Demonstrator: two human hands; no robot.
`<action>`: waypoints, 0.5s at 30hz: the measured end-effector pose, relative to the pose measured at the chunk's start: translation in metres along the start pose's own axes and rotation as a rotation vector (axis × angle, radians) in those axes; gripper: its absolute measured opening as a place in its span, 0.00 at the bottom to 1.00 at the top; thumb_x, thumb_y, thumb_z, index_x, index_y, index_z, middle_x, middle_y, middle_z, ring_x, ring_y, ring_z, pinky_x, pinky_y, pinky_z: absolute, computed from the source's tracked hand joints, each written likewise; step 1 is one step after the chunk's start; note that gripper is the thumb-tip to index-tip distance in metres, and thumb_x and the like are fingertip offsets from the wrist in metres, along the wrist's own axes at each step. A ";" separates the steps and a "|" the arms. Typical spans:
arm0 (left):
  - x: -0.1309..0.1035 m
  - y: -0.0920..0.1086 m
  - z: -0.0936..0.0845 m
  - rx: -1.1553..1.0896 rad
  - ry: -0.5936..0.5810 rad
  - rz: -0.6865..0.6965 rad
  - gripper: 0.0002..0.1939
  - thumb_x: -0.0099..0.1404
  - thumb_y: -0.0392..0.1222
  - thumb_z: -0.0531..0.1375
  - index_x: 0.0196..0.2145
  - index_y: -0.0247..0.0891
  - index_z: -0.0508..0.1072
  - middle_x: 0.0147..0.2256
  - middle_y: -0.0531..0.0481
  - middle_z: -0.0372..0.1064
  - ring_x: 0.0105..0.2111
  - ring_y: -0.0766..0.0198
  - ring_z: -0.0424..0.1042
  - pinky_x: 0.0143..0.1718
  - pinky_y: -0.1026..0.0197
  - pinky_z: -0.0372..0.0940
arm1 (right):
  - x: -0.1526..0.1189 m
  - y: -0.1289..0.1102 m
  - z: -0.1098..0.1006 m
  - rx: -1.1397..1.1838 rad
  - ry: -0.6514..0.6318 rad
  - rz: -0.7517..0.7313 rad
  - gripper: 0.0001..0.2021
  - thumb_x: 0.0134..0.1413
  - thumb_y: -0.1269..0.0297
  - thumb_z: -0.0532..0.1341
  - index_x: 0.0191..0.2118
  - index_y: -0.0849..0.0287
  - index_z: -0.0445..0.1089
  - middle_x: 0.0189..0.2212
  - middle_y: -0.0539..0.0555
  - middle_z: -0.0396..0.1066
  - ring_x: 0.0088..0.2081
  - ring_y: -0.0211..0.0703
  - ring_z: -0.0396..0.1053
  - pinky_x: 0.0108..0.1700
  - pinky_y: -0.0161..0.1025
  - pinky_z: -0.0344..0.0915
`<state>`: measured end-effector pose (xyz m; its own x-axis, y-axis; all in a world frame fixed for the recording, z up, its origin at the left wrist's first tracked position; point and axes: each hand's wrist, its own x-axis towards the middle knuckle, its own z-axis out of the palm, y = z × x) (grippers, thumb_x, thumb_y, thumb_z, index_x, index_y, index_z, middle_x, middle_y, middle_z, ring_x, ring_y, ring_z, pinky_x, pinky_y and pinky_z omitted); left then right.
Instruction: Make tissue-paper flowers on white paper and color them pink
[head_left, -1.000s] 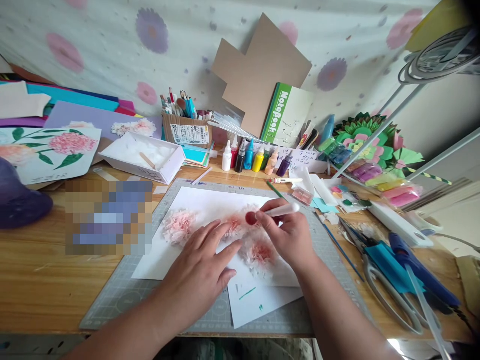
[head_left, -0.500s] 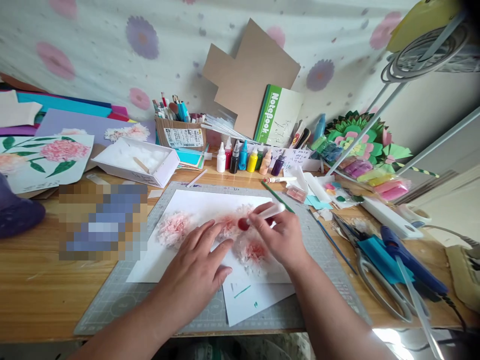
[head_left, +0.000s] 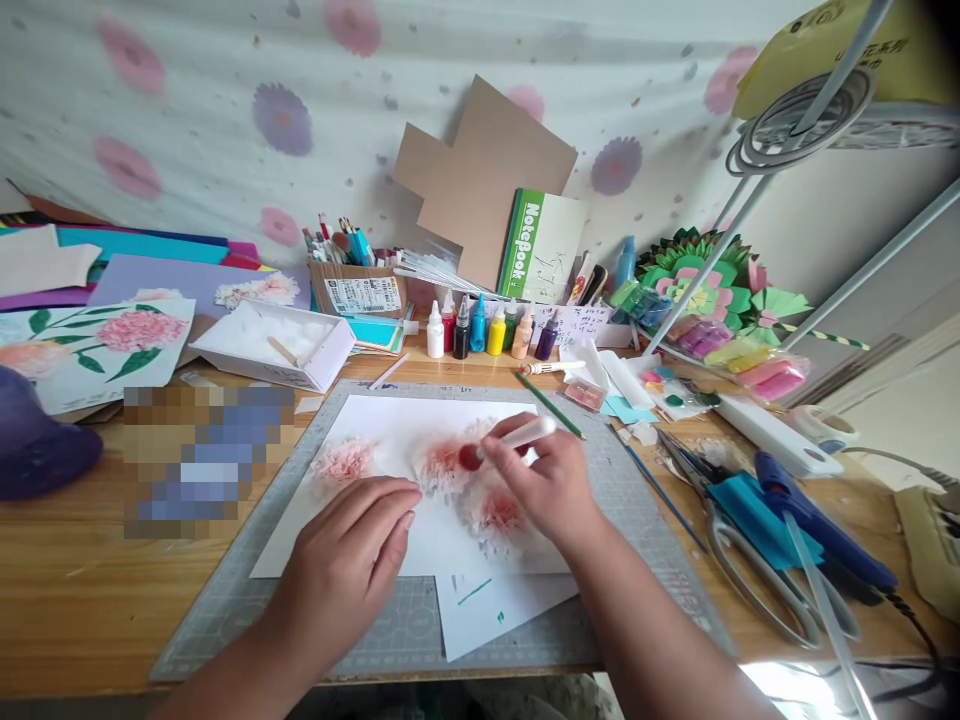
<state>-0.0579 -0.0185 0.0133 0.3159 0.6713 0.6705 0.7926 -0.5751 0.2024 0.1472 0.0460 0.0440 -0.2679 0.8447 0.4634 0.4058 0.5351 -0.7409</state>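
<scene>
My right hand (head_left: 541, 480) grips the white handle of a brush (head_left: 527, 431); its red-brown bristles touch or hover just above a pink fluffy flower (head_left: 442, 458) on the white sheet (head_left: 390, 415). My left hand (head_left: 349, 550) lies on the lower left of the sheet, fingers together and curved, with nothing seen in it. Another pink flower (head_left: 346, 460) is just beyond its fingers. A third flower (head_left: 497, 508) sits beside my right hand, and a paler one behind is partly hidden. A second paper (head_left: 480, 615) with green marks sticks out underneath.
Under the papers is a grey cutting mat (head_left: 225, 610). Paint bottles (head_left: 496, 330) stand behind it, with a white box (head_left: 277, 340) at left. Scissors (head_left: 724, 550), a blue glue gun (head_left: 817, 520) and a green pencil (head_left: 551, 405) lie rightward.
My left hand has drawn back to the left, and its spread fingers have come together. The brush in my right hand has shifted slightly left over the middle flower. The view has tilted a little.
</scene>
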 end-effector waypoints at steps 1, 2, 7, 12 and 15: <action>-0.002 0.001 -0.004 -0.007 0.011 0.001 0.11 0.64 0.29 0.54 0.42 0.38 0.71 0.39 0.48 0.73 0.41 0.62 0.72 0.47 0.60 0.65 | 0.000 0.000 0.000 -0.007 0.012 0.001 0.08 0.56 0.65 0.61 0.27 0.57 0.73 0.29 0.52 0.75 0.30 0.38 0.69 0.33 0.34 0.64; -0.005 0.002 -0.008 -0.010 0.016 0.003 0.11 0.64 0.29 0.55 0.42 0.38 0.70 0.38 0.48 0.73 0.40 0.63 0.72 0.46 0.60 0.65 | -0.001 0.000 0.000 -0.027 -0.019 -0.011 0.08 0.56 0.65 0.61 0.27 0.57 0.73 0.28 0.52 0.75 0.30 0.39 0.69 0.33 0.34 0.63; -0.025 0.005 -0.027 0.043 0.037 0.000 0.09 0.64 0.30 0.55 0.42 0.39 0.68 0.32 0.51 0.73 0.32 0.65 0.73 0.38 0.62 0.65 | -0.002 0.002 0.007 -0.089 0.081 -0.101 0.10 0.58 0.64 0.59 0.27 0.57 0.72 0.27 0.53 0.73 0.30 0.39 0.69 0.34 0.36 0.63; -0.039 0.000 -0.035 0.095 0.065 -0.055 0.07 0.64 0.34 0.56 0.39 0.43 0.70 0.28 0.55 0.73 0.26 0.66 0.73 0.32 0.64 0.66 | -0.002 -0.002 0.013 -0.177 0.096 -0.215 0.13 0.60 0.60 0.58 0.27 0.57 0.71 0.25 0.53 0.73 0.29 0.41 0.68 0.34 0.38 0.64; -0.041 -0.002 -0.035 0.094 0.061 -0.072 0.05 0.65 0.35 0.56 0.38 0.43 0.70 0.27 0.57 0.74 0.24 0.67 0.73 0.29 0.66 0.65 | -0.005 -0.005 0.013 -0.204 0.162 -0.210 0.14 0.61 0.59 0.57 0.27 0.57 0.71 0.27 0.53 0.74 0.29 0.40 0.69 0.34 0.37 0.64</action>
<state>-0.0910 -0.0613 0.0106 0.2269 0.6780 0.6992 0.8584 -0.4784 0.1853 0.1346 0.0391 0.0395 -0.2285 0.6977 0.6789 0.5272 0.6749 -0.5162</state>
